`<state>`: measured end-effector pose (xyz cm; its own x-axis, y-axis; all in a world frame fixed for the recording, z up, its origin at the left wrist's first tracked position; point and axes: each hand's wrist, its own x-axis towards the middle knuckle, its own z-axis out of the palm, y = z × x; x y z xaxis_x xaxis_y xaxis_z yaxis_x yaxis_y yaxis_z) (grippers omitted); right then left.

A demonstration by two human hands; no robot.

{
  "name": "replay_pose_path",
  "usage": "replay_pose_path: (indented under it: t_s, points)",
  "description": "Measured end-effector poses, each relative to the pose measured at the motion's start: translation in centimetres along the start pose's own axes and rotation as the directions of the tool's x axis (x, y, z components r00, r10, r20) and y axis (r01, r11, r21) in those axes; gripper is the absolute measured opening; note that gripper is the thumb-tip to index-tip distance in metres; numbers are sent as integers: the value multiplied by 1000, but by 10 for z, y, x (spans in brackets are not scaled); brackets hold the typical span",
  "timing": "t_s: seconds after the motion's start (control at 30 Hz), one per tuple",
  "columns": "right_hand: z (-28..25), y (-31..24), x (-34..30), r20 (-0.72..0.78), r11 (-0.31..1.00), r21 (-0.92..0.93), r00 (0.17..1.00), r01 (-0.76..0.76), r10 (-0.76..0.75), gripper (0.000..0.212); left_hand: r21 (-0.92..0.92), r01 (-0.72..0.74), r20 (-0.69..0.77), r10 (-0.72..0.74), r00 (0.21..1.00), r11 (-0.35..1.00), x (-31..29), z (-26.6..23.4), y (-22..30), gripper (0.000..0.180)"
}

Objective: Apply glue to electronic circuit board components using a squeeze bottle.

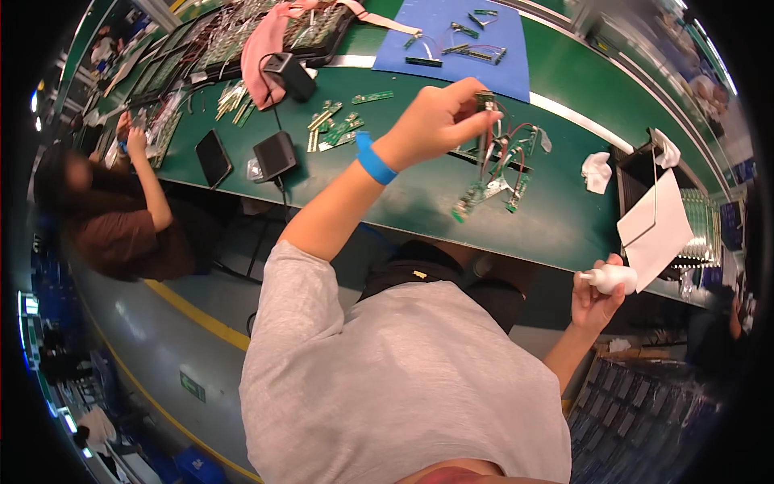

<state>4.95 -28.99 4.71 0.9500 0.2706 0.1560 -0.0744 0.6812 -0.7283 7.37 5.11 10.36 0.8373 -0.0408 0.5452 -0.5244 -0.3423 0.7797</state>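
Over the green bench (403, 187), my left hand (442, 119), with a blue band at its wrist, pinches one end of a wired circuit board assembly (485, 149). Several small green boards and red, black and white wires dangle from it, the lowest near the bench's front edge. Low on the right, my right hand (595, 305) is closed around a small white squeeze bottle (613, 279), tilted with its nozzle toward the left. The bottle is beside a white sheet (657, 230).
A blue mat (508, 60) with several wired boards lies at the back. Left of my arm are loose green boards (337, 129), a black adapter (276, 155) and a phone (214, 158). Crumpled tissue (597, 172) sits at right. Another person (121, 234) works at far left.
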Motion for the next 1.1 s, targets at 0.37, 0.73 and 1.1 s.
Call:
replay_pose_path:
  t_s: [0.37,0.73,1.1]
  points:
    - [26,-15,14,72,997,-30,995,69,-67,55,-397,246,125,-213,969,884,-9,-1,50,12]
    - [77,-32,15,186,966,-3,949,258,-253,40,-572,417,397,-206,894,707,-12,6,60,15]
    - [113,-8,22,302,610,-445,751,655,-587,39,-640,513,585,-70,808,572,-23,21,77,28]
